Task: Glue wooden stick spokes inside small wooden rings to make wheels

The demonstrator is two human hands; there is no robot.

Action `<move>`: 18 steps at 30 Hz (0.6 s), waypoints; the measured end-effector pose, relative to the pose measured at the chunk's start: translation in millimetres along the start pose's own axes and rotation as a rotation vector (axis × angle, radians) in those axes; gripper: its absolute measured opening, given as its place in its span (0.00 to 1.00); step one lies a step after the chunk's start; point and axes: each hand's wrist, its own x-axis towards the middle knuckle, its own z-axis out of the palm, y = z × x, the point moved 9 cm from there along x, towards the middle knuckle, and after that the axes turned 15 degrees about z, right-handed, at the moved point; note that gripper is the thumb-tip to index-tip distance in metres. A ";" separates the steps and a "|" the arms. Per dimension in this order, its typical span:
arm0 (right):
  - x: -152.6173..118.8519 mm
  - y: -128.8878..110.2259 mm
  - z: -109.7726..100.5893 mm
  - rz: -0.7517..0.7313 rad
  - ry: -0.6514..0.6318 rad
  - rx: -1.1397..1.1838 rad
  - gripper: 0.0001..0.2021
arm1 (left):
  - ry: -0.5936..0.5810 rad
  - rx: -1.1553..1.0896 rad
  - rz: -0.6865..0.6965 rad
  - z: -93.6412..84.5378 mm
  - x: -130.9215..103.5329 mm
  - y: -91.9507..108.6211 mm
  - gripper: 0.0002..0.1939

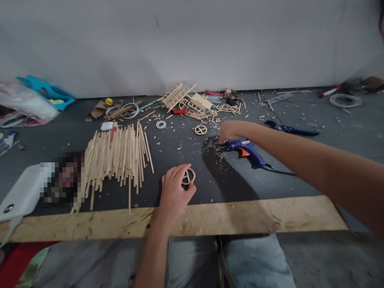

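Note:
Near the front edge of the dark work surface, my left hand [176, 188] grips a small round wooden wheel [192, 176] with spokes, between thumb and fingers. My right hand [229, 131] is bent down at the front end of the blue glue gun [252, 154], which lies on its side with an orange trigger. The fingers of that hand are mostly hidden behind it, and what they touch cannot be made out. A second wooden wheel [201, 130] lies flat between the hands, farther back. Thin glue strings [220, 154] are scattered below my right hand.
Many thin wooden sticks [120, 154] lie at the left. A wooden model [180, 98] stands by the wall among offcuts. Blue cutters [291, 129] rest behind my right forearm. A white ring [161, 125] and a white device [25, 192] are at the left.

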 end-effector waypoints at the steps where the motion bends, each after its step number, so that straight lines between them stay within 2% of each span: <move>1: 0.0 0.7 -0.6 0.019 -0.001 -0.014 0.16 | 0.001 0.001 0.003 0.0 -0.1 -0.1 0.26; 5: -1.5 1.7 -2.4 0.070 -0.009 -0.055 0.18 | 0.005 0.005 0.008 0.0 0.0 -0.4 0.26; 13: -6.8 -5.6 -3.0 0.081 -0.020 -0.074 0.21 | -0.007 0.013 0.005 0.8 0.5 0.0 0.25; 18: -10.8 -7.7 -6.2 0.062 -0.032 -0.096 0.17 | -0.009 0.013 0.000 -0.1 0.3 0.2 0.25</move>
